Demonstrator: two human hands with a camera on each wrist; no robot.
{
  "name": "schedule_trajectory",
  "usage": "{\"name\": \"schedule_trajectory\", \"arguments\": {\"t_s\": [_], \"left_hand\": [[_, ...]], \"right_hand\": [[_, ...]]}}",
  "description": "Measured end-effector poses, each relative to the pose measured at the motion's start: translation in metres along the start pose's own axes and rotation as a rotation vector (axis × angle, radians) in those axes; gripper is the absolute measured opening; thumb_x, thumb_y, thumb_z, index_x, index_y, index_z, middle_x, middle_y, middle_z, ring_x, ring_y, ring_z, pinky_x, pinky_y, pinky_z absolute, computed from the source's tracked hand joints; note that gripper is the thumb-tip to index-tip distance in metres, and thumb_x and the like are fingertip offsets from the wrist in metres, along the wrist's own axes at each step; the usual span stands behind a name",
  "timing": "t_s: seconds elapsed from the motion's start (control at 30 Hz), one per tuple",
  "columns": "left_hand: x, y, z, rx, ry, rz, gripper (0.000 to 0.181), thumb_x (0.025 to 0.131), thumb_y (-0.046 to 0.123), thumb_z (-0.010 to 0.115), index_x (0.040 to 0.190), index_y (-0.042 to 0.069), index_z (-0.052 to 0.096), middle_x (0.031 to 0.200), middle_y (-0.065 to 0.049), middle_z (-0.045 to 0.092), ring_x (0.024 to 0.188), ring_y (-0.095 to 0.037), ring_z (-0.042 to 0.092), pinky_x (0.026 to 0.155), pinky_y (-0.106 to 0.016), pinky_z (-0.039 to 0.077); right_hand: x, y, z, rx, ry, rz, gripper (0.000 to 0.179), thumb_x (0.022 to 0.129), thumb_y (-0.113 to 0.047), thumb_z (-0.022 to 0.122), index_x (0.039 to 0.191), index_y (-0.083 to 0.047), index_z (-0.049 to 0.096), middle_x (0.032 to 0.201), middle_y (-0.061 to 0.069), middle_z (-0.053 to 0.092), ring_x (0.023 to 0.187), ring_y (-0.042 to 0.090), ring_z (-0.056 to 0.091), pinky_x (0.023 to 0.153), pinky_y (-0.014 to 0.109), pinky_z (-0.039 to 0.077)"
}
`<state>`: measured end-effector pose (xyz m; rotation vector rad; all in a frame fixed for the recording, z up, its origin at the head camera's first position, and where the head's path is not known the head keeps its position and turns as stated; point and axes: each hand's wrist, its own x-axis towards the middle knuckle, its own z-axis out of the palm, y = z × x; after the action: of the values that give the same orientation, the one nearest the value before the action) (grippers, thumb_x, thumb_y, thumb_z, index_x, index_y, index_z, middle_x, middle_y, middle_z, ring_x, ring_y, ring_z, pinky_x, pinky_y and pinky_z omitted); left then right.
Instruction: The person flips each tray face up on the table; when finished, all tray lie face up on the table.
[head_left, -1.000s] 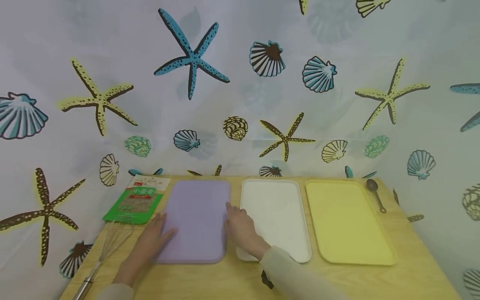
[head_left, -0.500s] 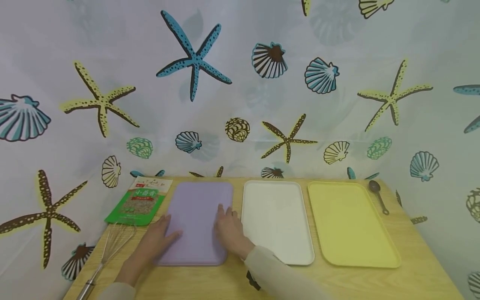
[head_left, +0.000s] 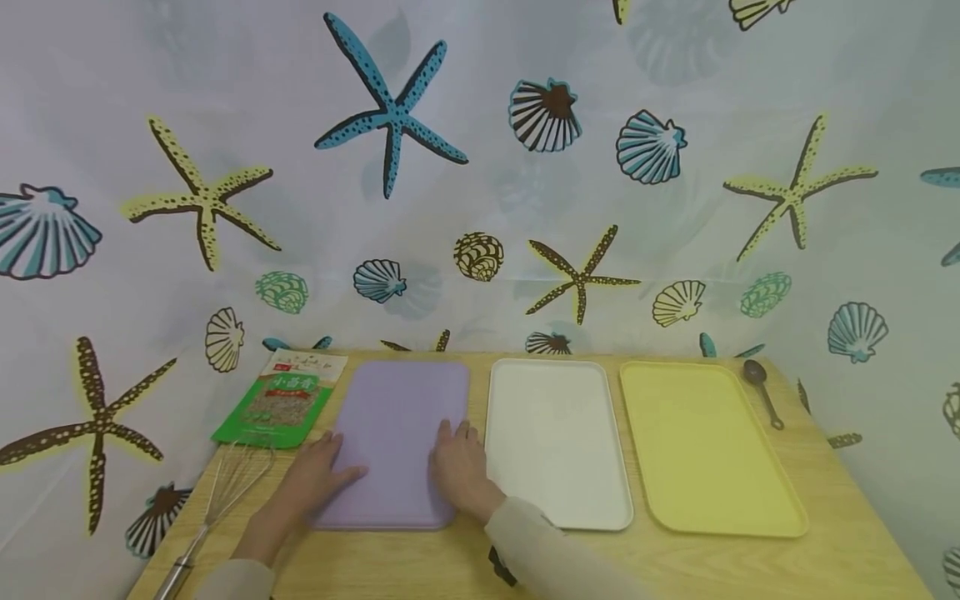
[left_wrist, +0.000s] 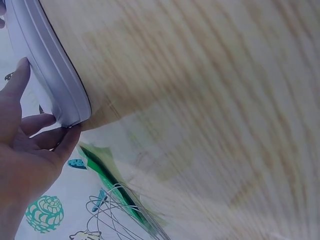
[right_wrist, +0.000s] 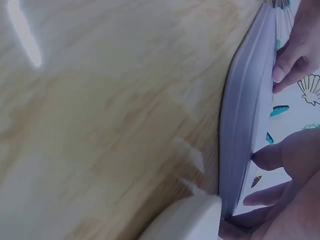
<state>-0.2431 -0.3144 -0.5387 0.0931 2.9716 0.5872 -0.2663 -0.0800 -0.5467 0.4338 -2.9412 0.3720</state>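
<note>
A purple tray [head_left: 397, 417] lies flat side up on the left part of the table; the side wall of the purple tray [left_wrist: 50, 65] shows a seam running along it. My left hand [head_left: 311, 479] grips its left edge, thumb over the top and fingertips at the side, as the left wrist view shows. At the right edge, my right hand [head_left: 460, 467] holds the tray between thumb and fingers. In the right wrist view my right hand [right_wrist: 295, 190] is nearest, its lower fingertips partly hidden behind the tray wall.
Right of the purple tray lie a white tray [head_left: 558, 442] and a yellow tray [head_left: 712, 450]. A dark spoon [head_left: 762, 393] lies at the far right. A green-and-white packet [head_left: 277, 400] and a wire whisk [head_left: 198, 533] are on the left. Patterned cloth [head_left: 480, 192] hangs behind the wooden table.
My right hand has shifted left and slightly nearer from beside the white tray onto the purple tray's right edge. My left hand has stayed almost in place. The trays have hardly moved.
</note>
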Motion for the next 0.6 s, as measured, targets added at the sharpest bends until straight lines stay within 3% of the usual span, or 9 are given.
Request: {"name": "schedule_trajectory", "arguments": {"t_s": [0.17,0.3,0.4,0.5,0.6], "left_hand": [[0.002,-0.002,-0.001,-0.008,0.005,-0.015,0.087,0.089,0.049,0.062,0.138,-0.017,0.036,0.144,-0.04,0.026,0.131,-0.059,0.022,0.108,-0.064,0.021],[0.002,-0.006,0.0,-0.022,0.044,0.001,0.086,0.088,0.048,0.065,0.135,-0.019,0.038,0.142,-0.041,0.029,0.129,-0.059,0.025,0.107,-0.065,0.024],[0.002,-0.007,0.002,-0.038,0.056,0.006,0.082,0.088,0.043,0.066,0.135,-0.018,0.039,0.142,-0.04,0.03,0.13,-0.058,0.026,0.107,-0.064,0.024],[0.001,-0.005,0.003,-0.053,0.053,0.005,0.082,0.087,0.043,0.067,0.135,-0.019,0.039,0.142,-0.04,0.03,0.13,-0.058,0.026,0.108,-0.063,0.025],[0.001,-0.001,0.001,-0.058,0.047,-0.007,0.085,0.086,0.046,0.068,0.134,-0.019,0.04,0.141,-0.041,0.03,0.13,-0.058,0.026,0.107,-0.064,0.025]], "right_hand": [[-0.001,-0.005,0.0,0.063,0.081,0.018,0.034,0.088,-0.017,0.063,0.113,0.005,0.061,0.115,0.032,0.059,0.094,0.034,0.057,0.081,0.038,0.049],[-0.002,-0.01,-0.001,0.197,0.133,0.039,0.027,0.083,-0.01,0.064,0.104,0.006,0.063,0.111,0.032,0.059,0.087,0.034,0.054,0.076,0.038,0.045],[-0.002,-0.011,-0.004,0.319,0.127,0.092,0.027,0.08,-0.007,0.063,0.104,0.007,0.063,0.104,0.028,0.061,0.085,0.034,0.055,0.074,0.039,0.047],[0.0,-0.01,-0.009,0.513,0.108,0.177,0.036,0.079,-0.002,0.06,0.113,0.011,0.06,0.106,0.027,0.062,0.097,0.041,0.059,0.084,0.045,0.052],[0.003,-0.007,-0.012,0.734,0.093,0.274,0.048,0.078,0.003,0.057,0.125,0.012,0.054,0.121,0.029,0.058,0.116,0.045,0.053,0.098,0.051,0.046]]}}
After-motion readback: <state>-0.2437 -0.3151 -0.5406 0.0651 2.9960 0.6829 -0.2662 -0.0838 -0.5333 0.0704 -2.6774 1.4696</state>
